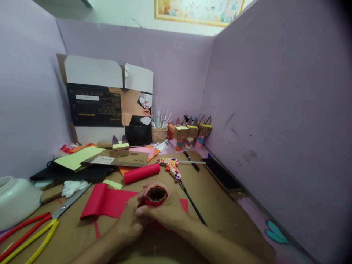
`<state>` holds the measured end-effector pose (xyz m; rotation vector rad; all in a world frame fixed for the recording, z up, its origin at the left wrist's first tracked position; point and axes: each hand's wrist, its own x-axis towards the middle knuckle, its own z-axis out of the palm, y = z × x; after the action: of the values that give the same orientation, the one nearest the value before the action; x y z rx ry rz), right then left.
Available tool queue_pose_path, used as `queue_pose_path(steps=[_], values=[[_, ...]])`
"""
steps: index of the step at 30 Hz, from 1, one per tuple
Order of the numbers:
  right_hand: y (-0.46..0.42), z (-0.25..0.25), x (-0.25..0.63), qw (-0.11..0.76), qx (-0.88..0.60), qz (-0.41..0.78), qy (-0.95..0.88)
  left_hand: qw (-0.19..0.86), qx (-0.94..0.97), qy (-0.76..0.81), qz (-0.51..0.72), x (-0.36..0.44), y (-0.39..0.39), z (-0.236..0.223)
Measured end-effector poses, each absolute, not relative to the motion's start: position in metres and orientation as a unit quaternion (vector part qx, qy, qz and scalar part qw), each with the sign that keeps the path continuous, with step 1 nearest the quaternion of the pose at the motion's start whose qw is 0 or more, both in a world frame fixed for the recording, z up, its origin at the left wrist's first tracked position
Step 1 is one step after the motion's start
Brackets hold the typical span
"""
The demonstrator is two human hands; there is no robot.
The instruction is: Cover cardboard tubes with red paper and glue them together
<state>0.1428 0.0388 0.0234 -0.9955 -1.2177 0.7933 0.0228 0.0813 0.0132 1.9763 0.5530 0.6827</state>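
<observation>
Nearest, a tube [156, 194] is held between the left hand [134, 216] and the right hand [170, 209], its open end turned upward. It is covered with red outside and is brown inside. The fingers of both hands are curved around it and pressed against its wall; whether its lower end touches the brown cardboard sheet [225, 216] cannot be told. At the left, scissors [53, 216] with red and yellow handles are seen lying open, near a white pot [16, 205]. Red paper [117, 203] is spread behind the hands, its left end folded over. Beyond it, a red roll [142, 173] is placed, and to its right a patterned glue gun [173, 171]. Farther, a black marker [191, 161] and a dark tablet [221, 174] are laid at the right. An eared cardboard head [121, 150] is stood on flat cardboard [134, 159]. At the back, a basket [159, 135] of white sticks is placed between a large unfolded box [96, 106] and eared figures [180, 134].
</observation>
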Motion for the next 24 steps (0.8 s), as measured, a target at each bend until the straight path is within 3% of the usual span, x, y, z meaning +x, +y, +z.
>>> queue_pose_path(steps=[6, 12, 17, 24], values=[[0.037, 0.023, 0.147, 0.584, -0.377, 0.407, -0.593, 0.494, 0.781, 0.191, 0.33, 0.021, 0.084, 0.006], [0.037, 0.02, 0.146, 0.57, -0.415, 0.36, -0.611, 0.515, 0.767, 0.176, 0.339, 0.021, 0.083, 0.007], [0.038, 0.02, 0.147, 0.58, -0.356, 0.4, -0.614, 0.459, 0.803, 0.176, 0.337, 0.019, 0.086, 0.007], [0.035, 0.026, 0.149, 0.556, -0.334, 0.441, -0.62, 0.458, 0.812, 0.173, 0.317, 0.015, 0.086, 0.016]])
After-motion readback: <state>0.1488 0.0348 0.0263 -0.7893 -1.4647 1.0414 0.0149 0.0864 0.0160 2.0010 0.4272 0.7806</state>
